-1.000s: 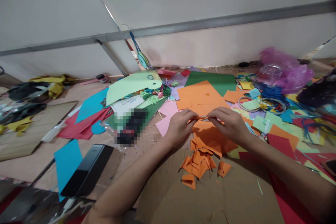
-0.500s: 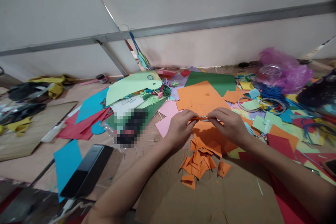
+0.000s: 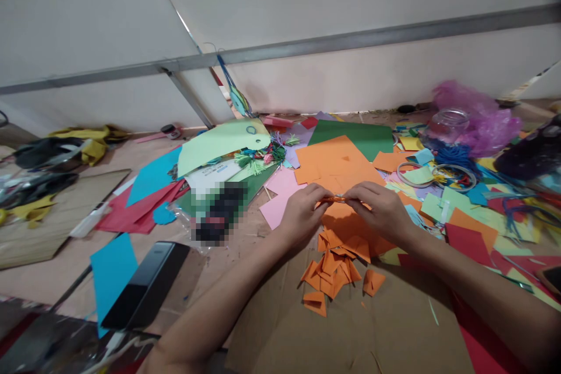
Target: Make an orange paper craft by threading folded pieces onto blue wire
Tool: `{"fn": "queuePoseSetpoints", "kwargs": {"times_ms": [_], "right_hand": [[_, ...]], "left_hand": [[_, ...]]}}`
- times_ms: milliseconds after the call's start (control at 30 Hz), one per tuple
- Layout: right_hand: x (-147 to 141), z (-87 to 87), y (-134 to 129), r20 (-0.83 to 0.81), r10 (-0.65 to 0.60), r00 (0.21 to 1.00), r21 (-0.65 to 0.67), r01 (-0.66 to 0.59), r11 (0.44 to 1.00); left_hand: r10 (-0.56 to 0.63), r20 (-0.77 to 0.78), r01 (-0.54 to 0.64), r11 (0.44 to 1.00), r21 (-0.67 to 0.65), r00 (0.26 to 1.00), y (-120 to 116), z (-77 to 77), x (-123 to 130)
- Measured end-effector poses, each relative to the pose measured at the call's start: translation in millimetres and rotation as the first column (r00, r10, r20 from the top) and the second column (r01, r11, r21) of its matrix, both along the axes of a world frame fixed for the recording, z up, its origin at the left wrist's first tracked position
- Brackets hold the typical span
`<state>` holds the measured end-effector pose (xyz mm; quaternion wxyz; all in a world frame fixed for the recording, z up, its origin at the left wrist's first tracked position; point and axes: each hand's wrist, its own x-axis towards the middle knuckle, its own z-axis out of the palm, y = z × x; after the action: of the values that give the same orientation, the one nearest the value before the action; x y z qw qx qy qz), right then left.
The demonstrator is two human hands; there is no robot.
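A small folded piece of orange paper (image 3: 336, 199) is pinched between my two hands, seen nearly edge-on. My left hand (image 3: 305, 210) is closed on its left end, and my right hand (image 3: 377, 205) grips the right end; the fingertips hide much of it. Under and beyond the hands lie orange sheets (image 3: 339, 158). Closer to me, a pile of small folded orange paper pieces (image 3: 335, 266) rests at the top of a brown cardboard sheet (image 3: 346, 333). A single orange piece (image 3: 374, 283) lies just right of the pile.
A black phone-like device (image 3: 146, 286) lies at left on blue paper. Red sheets (image 3: 140, 210), a pale green sheet (image 3: 223, 143) and tassels (image 3: 263, 155) are farther back. At right are paper scraps, rings (image 3: 453, 177), a clear jar (image 3: 449, 124) and a pink plastic bag (image 3: 482, 117).
My fingers have drawn slightly closer together, and less of the orange paper shows between them. The pile and the surroundings look the same.
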<state>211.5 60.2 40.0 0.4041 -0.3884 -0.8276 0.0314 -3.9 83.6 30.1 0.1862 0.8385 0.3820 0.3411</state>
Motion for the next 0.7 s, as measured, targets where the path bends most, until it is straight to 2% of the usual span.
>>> {"fn": "queuePoseSetpoints", "kwargs": {"times_ms": [167, 267, 400, 500, 700], "right_hand": [[-3, -7.1, -1, -0.055, -0.008, 0.998, -0.045, 0.006, 0.999], [-3, -8.7, -1, -0.078, -0.012, 0.997, -0.067, 0.007, 0.998], [-1, -2.2, -1, -0.142, -0.003, 0.990, -0.161, -0.021, 0.987], [0, 4.8, -1, -0.177, -0.043, 0.983, -0.238, 0.000, 0.971], [3, 7.8, 0, -0.171, -0.030, 0.985, -0.291, -0.022, 0.956]], "left_hand": [[-0.052, -0.019, 0.053, 0.998, 0.029, 0.998, -1, -1.8, 1], [-0.068, -0.039, 0.068, 0.998, 0.002, 0.997, -1, -1.9, 1], [-0.052, -0.029, 0.050, 0.996, -0.070, 0.998, -1, 2.5, 3], [-0.045, 0.017, 0.047, 0.990, -0.130, 0.999, -3, 6.4, 5], [-0.046, 0.040, 0.052, 0.980, -0.192, 0.998, -2, 3.5, 5]]}}
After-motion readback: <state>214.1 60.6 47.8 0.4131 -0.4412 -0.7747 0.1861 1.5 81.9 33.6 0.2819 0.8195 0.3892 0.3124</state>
